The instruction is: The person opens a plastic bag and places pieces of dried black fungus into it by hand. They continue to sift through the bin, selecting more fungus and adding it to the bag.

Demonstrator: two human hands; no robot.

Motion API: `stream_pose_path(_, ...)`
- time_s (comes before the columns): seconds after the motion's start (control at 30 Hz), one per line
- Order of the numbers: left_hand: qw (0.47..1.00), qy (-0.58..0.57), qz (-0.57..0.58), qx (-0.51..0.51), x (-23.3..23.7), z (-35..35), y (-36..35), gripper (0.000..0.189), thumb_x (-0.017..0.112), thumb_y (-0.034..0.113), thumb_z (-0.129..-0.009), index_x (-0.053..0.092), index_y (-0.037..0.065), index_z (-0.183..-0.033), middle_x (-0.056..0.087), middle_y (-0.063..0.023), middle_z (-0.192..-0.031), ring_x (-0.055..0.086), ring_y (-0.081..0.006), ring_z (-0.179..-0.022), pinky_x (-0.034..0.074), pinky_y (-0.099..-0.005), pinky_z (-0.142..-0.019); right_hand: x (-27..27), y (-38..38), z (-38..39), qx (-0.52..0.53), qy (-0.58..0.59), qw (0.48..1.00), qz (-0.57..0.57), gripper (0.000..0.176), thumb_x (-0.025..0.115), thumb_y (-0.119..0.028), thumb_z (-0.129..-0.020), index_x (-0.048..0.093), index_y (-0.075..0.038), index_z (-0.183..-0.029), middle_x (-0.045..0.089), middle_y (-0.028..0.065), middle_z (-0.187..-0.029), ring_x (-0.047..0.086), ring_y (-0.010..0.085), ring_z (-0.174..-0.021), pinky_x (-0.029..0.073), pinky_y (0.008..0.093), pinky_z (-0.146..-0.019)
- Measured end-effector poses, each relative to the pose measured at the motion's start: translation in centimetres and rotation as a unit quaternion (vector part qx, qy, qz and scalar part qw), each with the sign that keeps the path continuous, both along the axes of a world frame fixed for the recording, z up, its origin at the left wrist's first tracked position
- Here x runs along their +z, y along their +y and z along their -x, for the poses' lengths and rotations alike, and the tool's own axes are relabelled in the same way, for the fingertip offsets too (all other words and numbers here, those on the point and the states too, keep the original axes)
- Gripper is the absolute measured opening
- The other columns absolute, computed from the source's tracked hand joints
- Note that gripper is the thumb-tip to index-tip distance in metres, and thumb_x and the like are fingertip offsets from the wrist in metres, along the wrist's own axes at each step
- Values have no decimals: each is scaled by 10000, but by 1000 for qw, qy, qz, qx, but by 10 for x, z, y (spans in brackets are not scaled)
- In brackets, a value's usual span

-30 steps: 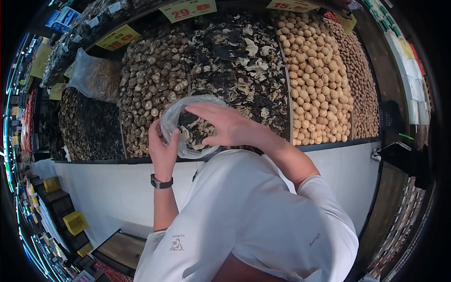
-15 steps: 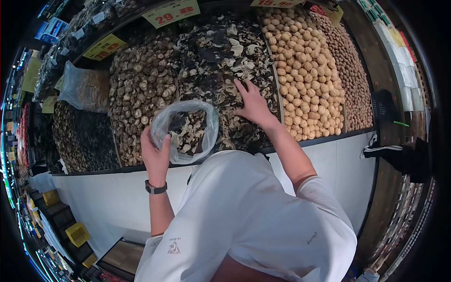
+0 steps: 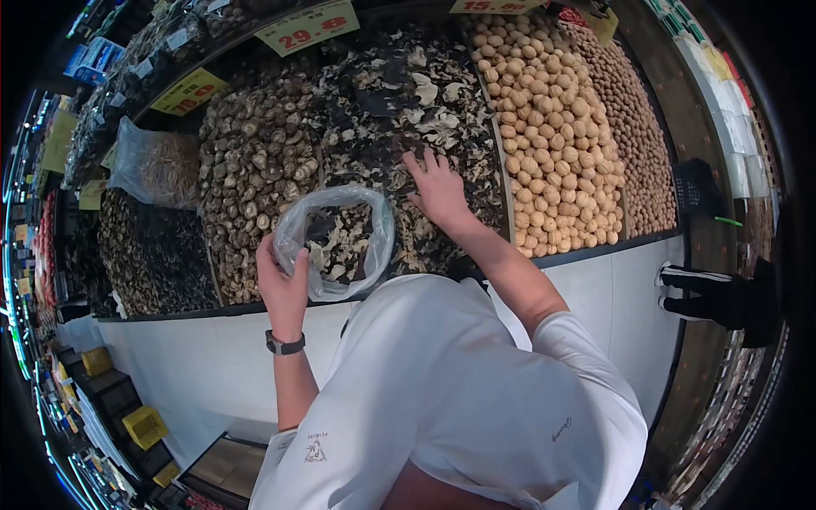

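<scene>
My left hand (image 3: 282, 280) grips the left rim of a clear plastic bag (image 3: 387, 229), thumb on one side and fingers on the other. The bag's mouth gapes upward, and dried black fungus (image 3: 340, 242) in dark and pale pieces lies inside it. Over the bin of loose dried black fungus (image 3: 463, 127) my right hand (image 3: 438, 189) is spread, fingertips at the pieces and nothing visible in its grasp. The palm side of that hand is hidden.
Dried shiitake mushrooms (image 3: 255, 144) fill the bin to the left, walnuts (image 3: 552, 127) the one to the right. A bagged bundle of dried strands (image 3: 157, 161) sits farther left. Price signs (image 3: 308, 27) line the back. A person's legs (image 3: 701, 293) stand at the right.
My right hand has shifted left across the fungus bin, away from the walnuts. My left hand and the bag stay almost where they were. More of the other person's legs shows.
</scene>
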State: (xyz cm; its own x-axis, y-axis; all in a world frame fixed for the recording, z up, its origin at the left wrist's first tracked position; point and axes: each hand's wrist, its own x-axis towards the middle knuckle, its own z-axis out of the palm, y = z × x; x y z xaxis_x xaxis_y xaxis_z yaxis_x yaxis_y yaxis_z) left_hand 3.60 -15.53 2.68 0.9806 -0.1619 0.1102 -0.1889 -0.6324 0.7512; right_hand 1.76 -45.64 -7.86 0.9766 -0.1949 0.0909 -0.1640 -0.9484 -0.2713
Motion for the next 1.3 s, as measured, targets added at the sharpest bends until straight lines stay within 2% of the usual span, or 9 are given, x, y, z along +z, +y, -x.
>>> stream_pose_path(0.13, 1000, 4, -4, -2, 0, 0, 1, 537, 717, 112, -892, 478, -37, -1349, 616, -189, -1222, 624, -251, -1082, 483, -349, -958, 1, 1, 5, 19, 6, 1000, 0, 831, 812, -209, -742, 419, -168, -1473, 510, 162, -1288, 549, 318, -1128, 570, 396, -792)
stream_pose_path(0.27, 1000, 9, 0, 4, 0, 1, 0, 540, 718, 111, -891, 478, -38, -1351, 614, -189, -1224, 626, -251, -1075, 485, -348, -952, -11, -2, 2, 48, -14, 999, 12, 832, 791, -167, -728, 423, -172, -1473, 513, 156, -1265, 556, 311, -1097, 565, 396, -767)
stream_pose_path(0.33, 1000, 10, -4, 7, 0, 1, -1, 547, 720, 113, -887, 478, -41, -1353, 608, -195, -1235, 621, -256, -1093, 482, -354, -962, -10, -1, 0, 79, -42, 995, 48, 743, 715, -98, -726, 483, -155, -1429, 503, 179, -1348, 562, 310, -1069, 553, 390, -705)
stream_pose_path(0.57, 1000, -1, -22, 3, -11, -2, 4, 553, 730, 122, -877, 489, -24, -1353, 598, -196, -1259, 607, -271, -1137, 471, -369, -988, -7, 6, -16, 79, -55, 991, 96, 669, 722, -90, -723, 562, -165, -1368, 460, 194, -1419, 565, 317, -1085, 541, 393, -741)
stream_pose_path(0.8, 1000, 4, 14, 6, -8, 0, 7, 554, 732, 135, -881, 487, -21, -1353, 614, -178, -1215, 623, -250, -1049, 494, -355, -929, -3, -15, -6, 105, -40, 994, 0, 644, 794, -135, -666, 606, -156, -1281, 481, 191, -1366, 583, 338, -1107, 570, 404, -779)
stream_pose_path(1.07, 1000, 9, 0, 6, -6, 1, 6, 559, 726, 123, -887, 476, -24, -1365, 610, -176, -1221, 622, -233, -1032, 499, -348, -917, -14, -37, -1, 63, -119, 989, -67, 456, 700, -134, -788, 618, -160, -1235, 568, 153, -1252, 640, 327, -1052, 572, 422, -799)
stream_pose_path(1.2, 1000, 5, 18, 3, -11, -1, 8, 555, 726, 117, -885, 481, -20, -1364, 605, -183, -1245, 625, -241, -1063, 496, -348, -933, -14, -39, 6, 32, -113, 990, -84, 446, 701, -140, -795, 618, -156, -1233, 575, 144, -1241, 642, 329, -1053, 570, 414, -808)
stream_pose_path(1.27, 1000, 7, 29, 2, -12, -1, 8, 555, 729, 118, -883, 483, -18, -1362, 604, -186, -1252, 626, -244, -1070, 495, -349, -938, -16, -40, 8, 12, -89, 983, -161, 442, 711, -162, -807, 626, -157, -1241, 580, 146, -1242, 632, 337, -1073, 559, 423, -840)
stream_pose_path(1.3, 1000, 8, 21, 3, -12, -1, 8, 553, 730, 118, -883, 486, -17, -1361, 604, -186, -1256, 627, -247, -1074, 495, -349, -940, -19, -41, 9, 12, -89, 983, -160, 442, 711, -162, -807, 626, -157, -1241, 580, 146, -1242, 632, 337, -1073, 559, 423, -840)
